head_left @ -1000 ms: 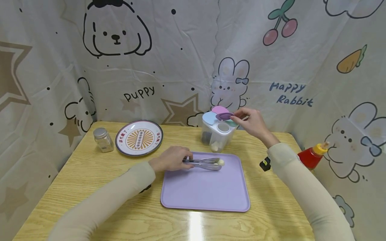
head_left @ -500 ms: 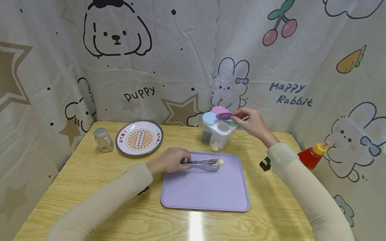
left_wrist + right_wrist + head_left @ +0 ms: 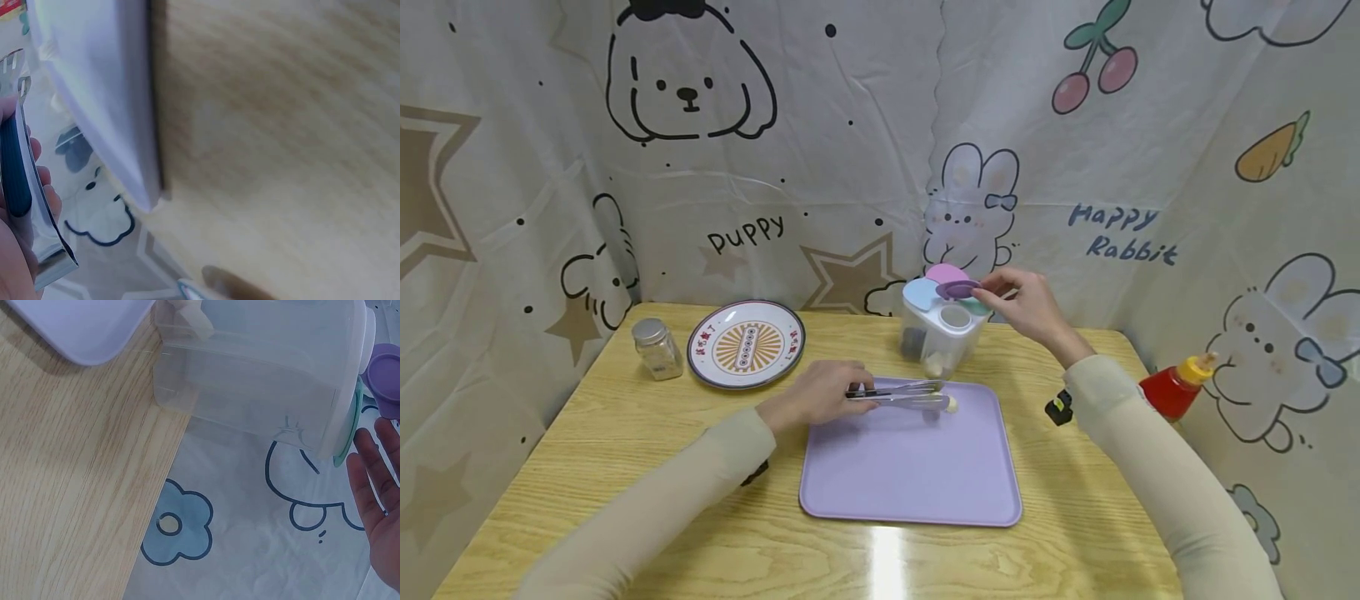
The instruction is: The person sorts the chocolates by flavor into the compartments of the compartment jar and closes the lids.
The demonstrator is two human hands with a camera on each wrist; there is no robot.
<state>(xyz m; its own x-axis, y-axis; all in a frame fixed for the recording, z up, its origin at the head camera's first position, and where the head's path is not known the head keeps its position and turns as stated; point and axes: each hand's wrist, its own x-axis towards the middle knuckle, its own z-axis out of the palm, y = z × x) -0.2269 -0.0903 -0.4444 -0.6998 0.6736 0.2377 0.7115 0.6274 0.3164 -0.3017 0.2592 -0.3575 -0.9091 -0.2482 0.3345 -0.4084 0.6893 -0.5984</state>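
My left hand [image 3: 823, 392] holds a pair of metal tongs [image 3: 917, 402] low over the purple tray [image 3: 910, 475]. Dark handle grips show on the tongs [image 3: 15, 169] in the left wrist view. Next to their tips lies a small pale piece [image 3: 952, 404], partly covered by them; its kind is unclear. At the back, my right hand [image 3: 1022, 304] pinches the raised purple lid [image 3: 958, 289] of a clear multi-compartment container [image 3: 951, 350], whose round opening faces up. Pale pieces sit inside at the bottom. In the right wrist view the purple lid [image 3: 384, 378] is beside the fingertips.
A patterned plate [image 3: 747, 344] and a glass jar [image 3: 657, 348] with a metal cap stand at the back left. On the right is a red squeeze bottle [image 3: 1176, 390] with a yellow top. A printed cloth [image 3: 850, 167] hangs behind the wooden table [image 3: 737, 542].
The left hand has shifted slightly left and up with the tongs, and their arms have spread a little. The pale piece stays near the tips. My right hand and the lid keep still.
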